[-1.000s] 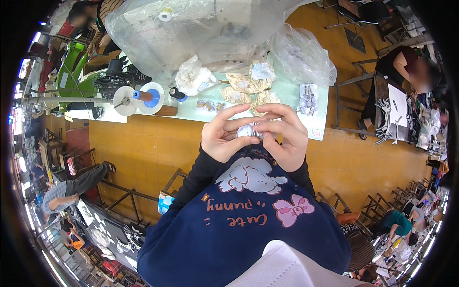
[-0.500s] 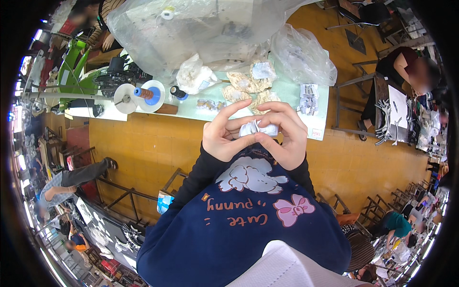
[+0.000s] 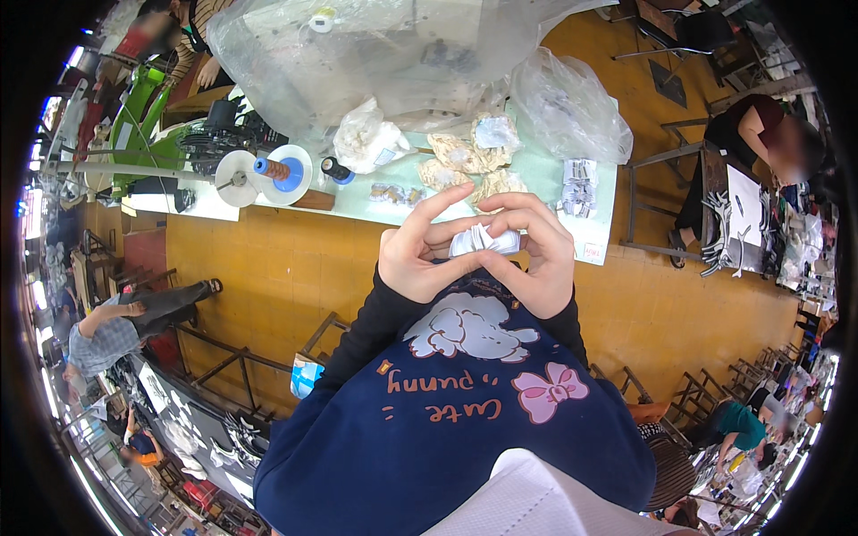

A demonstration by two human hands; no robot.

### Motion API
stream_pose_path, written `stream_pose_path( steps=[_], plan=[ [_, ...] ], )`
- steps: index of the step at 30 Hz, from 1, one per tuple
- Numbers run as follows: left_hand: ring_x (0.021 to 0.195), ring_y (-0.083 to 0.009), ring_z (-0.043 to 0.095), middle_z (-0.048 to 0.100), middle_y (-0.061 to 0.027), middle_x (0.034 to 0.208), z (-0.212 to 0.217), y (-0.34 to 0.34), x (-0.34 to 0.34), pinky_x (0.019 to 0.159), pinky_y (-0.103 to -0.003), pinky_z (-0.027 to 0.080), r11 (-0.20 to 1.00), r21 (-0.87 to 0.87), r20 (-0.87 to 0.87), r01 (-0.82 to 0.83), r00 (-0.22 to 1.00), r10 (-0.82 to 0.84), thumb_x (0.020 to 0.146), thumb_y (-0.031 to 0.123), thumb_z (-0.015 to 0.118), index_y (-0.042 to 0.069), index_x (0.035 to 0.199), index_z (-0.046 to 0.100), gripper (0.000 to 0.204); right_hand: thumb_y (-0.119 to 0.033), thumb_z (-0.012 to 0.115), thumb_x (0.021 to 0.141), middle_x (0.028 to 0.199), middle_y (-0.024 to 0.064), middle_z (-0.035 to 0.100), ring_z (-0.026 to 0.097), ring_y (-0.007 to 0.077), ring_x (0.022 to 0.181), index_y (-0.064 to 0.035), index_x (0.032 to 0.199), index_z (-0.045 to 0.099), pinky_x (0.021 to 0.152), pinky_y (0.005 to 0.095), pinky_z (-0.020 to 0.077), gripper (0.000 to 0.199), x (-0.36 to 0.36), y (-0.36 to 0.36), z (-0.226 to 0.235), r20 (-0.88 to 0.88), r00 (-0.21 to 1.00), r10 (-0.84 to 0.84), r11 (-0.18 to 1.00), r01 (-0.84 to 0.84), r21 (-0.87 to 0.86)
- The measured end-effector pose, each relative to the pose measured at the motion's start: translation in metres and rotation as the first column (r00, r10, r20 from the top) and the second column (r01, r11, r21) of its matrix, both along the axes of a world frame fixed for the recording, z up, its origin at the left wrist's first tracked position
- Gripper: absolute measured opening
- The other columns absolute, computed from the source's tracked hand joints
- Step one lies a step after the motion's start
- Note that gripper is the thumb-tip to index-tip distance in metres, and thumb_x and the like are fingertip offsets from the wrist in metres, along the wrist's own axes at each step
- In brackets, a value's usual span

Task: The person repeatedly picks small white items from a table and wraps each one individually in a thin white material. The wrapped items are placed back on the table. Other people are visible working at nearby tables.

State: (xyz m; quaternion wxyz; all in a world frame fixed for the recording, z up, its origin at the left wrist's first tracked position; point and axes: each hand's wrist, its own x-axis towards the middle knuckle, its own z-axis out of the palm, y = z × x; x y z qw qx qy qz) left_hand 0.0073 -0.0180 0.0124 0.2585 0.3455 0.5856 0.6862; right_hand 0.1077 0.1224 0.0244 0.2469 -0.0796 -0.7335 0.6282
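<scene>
White slips [image 3: 474, 241] are gripped by the left hand [image 3: 413, 260], index finger raised, and curled right hand [image 3: 545, 262].

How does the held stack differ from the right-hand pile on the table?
Held stack is up between left hand and right hand; pile lies on the table. Held stack fans open; pile sits in compact bundles. Held stack looks mostly white; pile shows darker patches. Both: small whitish pieces.
</scene>
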Motion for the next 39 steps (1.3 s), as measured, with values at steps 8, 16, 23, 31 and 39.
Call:
stream_pose_path(
  steps=[8,16,23,31,39],
  plan=[
    [0.092,-0.0133,0.068,0.070,-0.0167,0.102,0.004,0.000,0.002,0.074,-0.022,0.055,0.999,-0.029,-0.022,-0.023,1.000,0.022,0.077,0.001,0.076,0.001,0.136,0.043,0.067,0.000,0.072,0.076,0.109,0.0124,0.062,0.063,0.0171,0.093,-0.0012,0.089,0.061,0.066,0.0248,0.0521,0.017,0.000,0.000,-0.005,-0.026,1.000,0.003,1.000,-0.003,-0.006],
    [0.099,-0.0200,0.065,0.066,-0.0249,0.108,0.009,-0.006,-0.003,0.081,-0.029,0.055,0.987,-0.145,-0.006,0.067,0.998,-0.069,0.079,-0.009,0.071,0.000,0.141,0.031,0.074,0.001,0.071,0.077,0.112,0.0115,0.061,0.062,0.0159,0.096,-0.0009,0.091,0.062,0.067,0.0251,0.0533,0.017,0.000,0.002,-0.005,0.014,0.997,0.070,0.981,-0.066,-0.181],
    [0.081,-0.0152,0.071,0.068,-0.0071,0.114,0.012,0.002,-0.003,0.066,-0.020,0.054,0.990,-0.132,-0.275,-0.042,0.961,0.004,0.075,0.002,0.075,0.008,0.138,0.042,0.072,0.001,0.071,0.076,0.111,0.0109,0.062,0.062,0.0151,0.091,-0.0010,0.089,0.060,0.065,0.0248,0.0522,0.017,-0.001,-0.001,-0.004,0.079,0.997,0.012,0.999,-0.008,-0.040],
    [0.061,-0.0162,0.067,0.065,-0.0084,0.119,0.020,0.005,-0.011,0.052,-0.025,0.050,0.985,-0.173,-0.366,-0.014,0.929,-0.052,0.075,0.009,0.075,0.012,0.141,0.040,0.075,0.002,0.063,0.080,0.109,0.0108,0.063,0.062,0.0147,0.084,-0.0001,0.089,0.060,0.060,0.0244,0.0489,0.009,-0.004,-0.008,-0.005,0.100,0.992,-0.074,0.987,0.087,-0.132],
    [0.055,-0.0137,0.057,0.068,-0.0047,0.099,0.019,0.000,-0.020,0.052,-0.022,0.047,0.956,-0.287,-0.384,0.058,0.907,-0.171,0.071,0.004,0.074,0.012,0.145,0.036,0.084,-0.002,0.068,0.079,0.108,0.0074,0.063,0.059,0.0099,0.076,-0.0020,0.090,0.064,0.054,0.0212,0.0426,0.012,-0.002,-0.002,-0.007,0.195,0.980,0.046,0.998,-0.054,0.036]
  ],
)
